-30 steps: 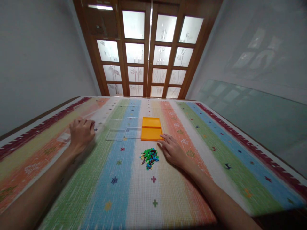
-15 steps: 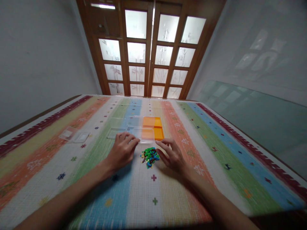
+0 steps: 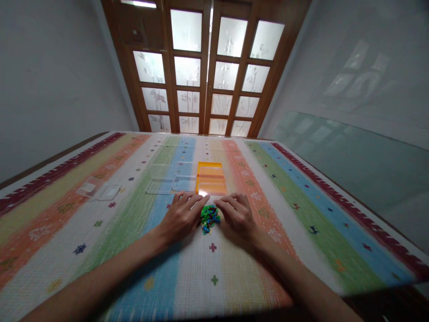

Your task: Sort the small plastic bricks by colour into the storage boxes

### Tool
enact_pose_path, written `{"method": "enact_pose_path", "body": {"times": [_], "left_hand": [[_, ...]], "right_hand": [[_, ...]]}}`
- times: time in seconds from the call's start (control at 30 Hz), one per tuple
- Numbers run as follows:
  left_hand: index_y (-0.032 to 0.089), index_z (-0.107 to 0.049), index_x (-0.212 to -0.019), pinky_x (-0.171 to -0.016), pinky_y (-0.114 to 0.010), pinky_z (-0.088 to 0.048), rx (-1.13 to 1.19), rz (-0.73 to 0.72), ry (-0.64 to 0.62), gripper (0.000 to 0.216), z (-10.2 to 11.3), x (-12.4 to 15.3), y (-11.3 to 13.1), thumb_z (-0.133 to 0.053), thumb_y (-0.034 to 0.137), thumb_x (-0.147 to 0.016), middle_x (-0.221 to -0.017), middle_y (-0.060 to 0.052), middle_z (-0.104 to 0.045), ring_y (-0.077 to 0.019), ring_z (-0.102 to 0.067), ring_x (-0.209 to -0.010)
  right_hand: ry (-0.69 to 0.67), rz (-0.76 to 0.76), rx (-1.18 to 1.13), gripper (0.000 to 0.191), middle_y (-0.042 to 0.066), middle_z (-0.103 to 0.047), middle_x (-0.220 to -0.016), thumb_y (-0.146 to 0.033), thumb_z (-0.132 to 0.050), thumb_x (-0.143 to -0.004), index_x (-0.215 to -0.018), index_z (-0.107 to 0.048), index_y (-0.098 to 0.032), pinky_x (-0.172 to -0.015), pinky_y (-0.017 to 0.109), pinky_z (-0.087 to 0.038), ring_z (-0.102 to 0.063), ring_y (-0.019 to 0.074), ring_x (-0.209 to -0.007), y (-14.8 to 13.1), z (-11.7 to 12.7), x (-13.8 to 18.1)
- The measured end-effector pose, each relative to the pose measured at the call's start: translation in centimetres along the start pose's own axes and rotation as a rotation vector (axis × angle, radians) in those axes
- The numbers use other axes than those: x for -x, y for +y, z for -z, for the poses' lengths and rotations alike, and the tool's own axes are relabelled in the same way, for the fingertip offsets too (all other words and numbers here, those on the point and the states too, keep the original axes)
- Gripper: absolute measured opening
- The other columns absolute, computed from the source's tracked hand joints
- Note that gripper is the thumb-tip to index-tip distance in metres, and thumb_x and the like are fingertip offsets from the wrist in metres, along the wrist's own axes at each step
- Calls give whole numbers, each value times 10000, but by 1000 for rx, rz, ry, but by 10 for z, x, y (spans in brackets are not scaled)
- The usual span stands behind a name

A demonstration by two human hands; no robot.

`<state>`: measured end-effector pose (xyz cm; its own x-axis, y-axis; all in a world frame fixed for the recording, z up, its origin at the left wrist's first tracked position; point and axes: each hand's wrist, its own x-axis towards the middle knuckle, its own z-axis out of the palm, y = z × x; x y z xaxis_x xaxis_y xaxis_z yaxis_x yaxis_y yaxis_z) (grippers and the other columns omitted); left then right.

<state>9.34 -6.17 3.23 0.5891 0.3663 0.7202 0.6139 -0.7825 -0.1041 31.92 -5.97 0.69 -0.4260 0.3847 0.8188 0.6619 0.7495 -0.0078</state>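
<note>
A small pile of green, blue and dark pieces (image 3: 209, 218) lies on the striped cloth between my hands. My left hand (image 3: 182, 215) rests flat just left of the pile, fingers stretched forward. My right hand (image 3: 236, 214) lies flat just right of it, also with its fingers out. Both sets of fingertips reach the near edge of an orange tray (image 3: 211, 172), which seems to have a clear tray lying on top of it. I cannot tell whether the fingers touch that edge.
Two clear shallow trays (image 3: 160, 185) (image 3: 183, 182) sit side by side left of the orange tray. Another clear double tray (image 3: 98, 191) lies far left. The striped cloth (image 3: 301, 197) covers the whole table. Wooden glazed doors (image 3: 201, 67) stand behind.
My left hand came from the far left to the pile, bringing a clear tray over the orange one. My right hand shifted slightly toward the pile, so both hands now flank it closely.
</note>
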Motion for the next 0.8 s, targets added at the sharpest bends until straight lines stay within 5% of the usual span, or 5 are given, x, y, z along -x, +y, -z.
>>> {"method": "enact_pose_path", "body": {"times": [0.23,0.43,0.63,0.8], "left_hand": [[156,-634,-1165,-862,-399,-419,-259,140,36,242,28,14,-64,-526,179,-950,-1029,-114,-713,-266,-620,-962],[59,-670,-1147,-865,-491,-413,-565,697,-311,441,64,54,-133,-376,316,-943,-1124,-222,-677,-386,-577,-1055],[9,-622,-1227,-961,-603,-412,-457,992,-562,566,77,76,-152,-352,393,-913,-1252,-281,-636,-454,-537,-1201],[0,-573,-1296,-935,-527,-472,-359,1077,-619,584,75,79,-155,-332,378,-920,-1203,-254,-669,-413,-612,-1138]], "right_hand": [[5,-122,182,183,45,-712,-814,-96,-545,-932,-902,-693,-200,-783,358,-353,-516,224,-813,55,11,5],[-145,-321,257,179,66,-693,-771,-115,-564,-899,-784,-678,-190,-721,352,-314,-507,240,-821,93,10,22],[-274,-440,226,185,79,-709,-836,-100,-556,-861,-788,-698,-193,-772,357,-347,-531,251,-866,101,2,31],[-307,-477,177,177,76,-725,-831,-95,-578,-838,-813,-721,-196,-797,354,-379,-563,254,-882,104,-1,33]]}}
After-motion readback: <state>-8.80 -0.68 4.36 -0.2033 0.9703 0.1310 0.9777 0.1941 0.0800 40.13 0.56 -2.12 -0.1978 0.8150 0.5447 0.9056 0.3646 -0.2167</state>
